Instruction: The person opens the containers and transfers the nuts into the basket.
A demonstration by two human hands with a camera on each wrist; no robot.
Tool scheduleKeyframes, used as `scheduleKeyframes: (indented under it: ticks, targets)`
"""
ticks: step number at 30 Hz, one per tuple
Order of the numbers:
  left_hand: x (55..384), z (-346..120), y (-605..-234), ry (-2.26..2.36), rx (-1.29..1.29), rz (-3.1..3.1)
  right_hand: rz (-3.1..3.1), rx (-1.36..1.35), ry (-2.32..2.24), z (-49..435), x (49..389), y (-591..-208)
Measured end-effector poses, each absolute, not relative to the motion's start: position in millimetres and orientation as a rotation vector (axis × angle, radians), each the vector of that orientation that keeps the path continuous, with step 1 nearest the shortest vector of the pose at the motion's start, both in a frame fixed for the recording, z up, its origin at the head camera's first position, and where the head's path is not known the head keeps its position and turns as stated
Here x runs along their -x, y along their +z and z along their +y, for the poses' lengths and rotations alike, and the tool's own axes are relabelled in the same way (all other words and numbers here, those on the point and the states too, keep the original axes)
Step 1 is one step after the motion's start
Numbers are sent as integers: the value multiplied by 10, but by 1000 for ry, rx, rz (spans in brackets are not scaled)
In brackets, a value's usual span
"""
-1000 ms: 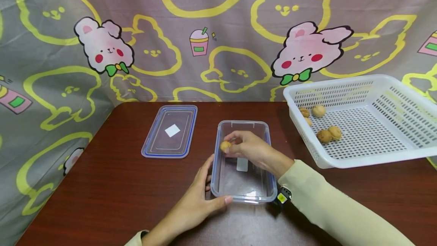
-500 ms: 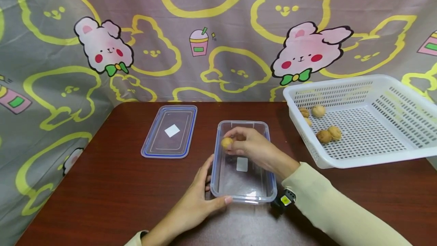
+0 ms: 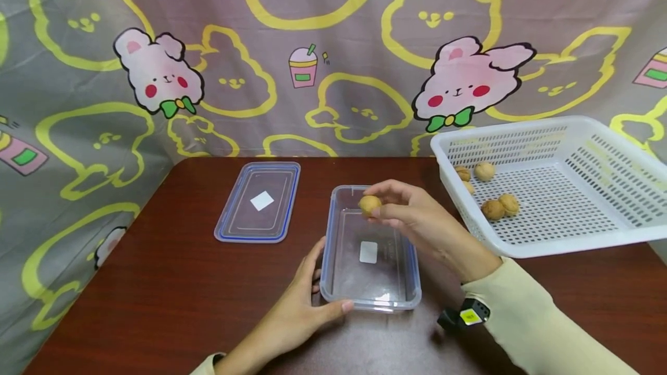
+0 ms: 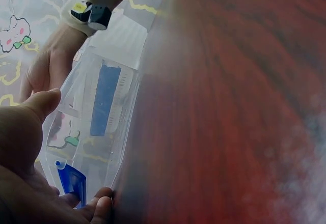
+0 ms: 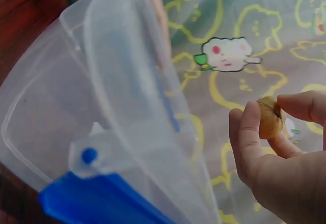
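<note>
A walnut (image 3: 370,205) is pinched between the thumb and fingertips of my right hand (image 3: 417,216), held over the far right part of a clear plastic food container (image 3: 333,247). In the right wrist view the walnut (image 5: 270,117) shows its seam, and the container's rim and blue clip (image 5: 102,198) are close by. My left hand (image 3: 299,302) grips the container's near left corner, thumb on the front rim and fingers along the side. Through the clear container a white square label (image 3: 368,252) shows at its bottom.
A clear lid (image 3: 253,204) with a blue seal and a white label lies on the brown table (image 3: 172,282) at left. A white slotted basket (image 3: 563,247) at right holds several walnuts (image 3: 493,209). A patterned curtain (image 3: 344,45) hangs behind the table.
My right hand has moved up and to the right with the walnut, from the container's left side toward its far right corner. My left hand and the container have stayed in place.
</note>
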State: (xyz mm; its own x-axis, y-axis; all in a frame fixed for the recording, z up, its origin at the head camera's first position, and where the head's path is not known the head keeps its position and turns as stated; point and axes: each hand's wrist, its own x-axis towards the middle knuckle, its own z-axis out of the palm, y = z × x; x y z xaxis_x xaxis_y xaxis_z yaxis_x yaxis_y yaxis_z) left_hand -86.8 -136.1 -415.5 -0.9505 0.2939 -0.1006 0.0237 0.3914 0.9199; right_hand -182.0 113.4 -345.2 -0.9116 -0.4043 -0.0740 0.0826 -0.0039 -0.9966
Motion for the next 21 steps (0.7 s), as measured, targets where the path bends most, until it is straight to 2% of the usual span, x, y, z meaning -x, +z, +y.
scheduleKeyframes:
  ticks: [10,21]
  targets:
    - [863,-1365,-4161,1589,-287,2394,2089,257,-2007,1607,1736,-3216]
    - [864,-1365,-4163,1596,-289,2390,1938,209,-2227,2527,1953,-3172]
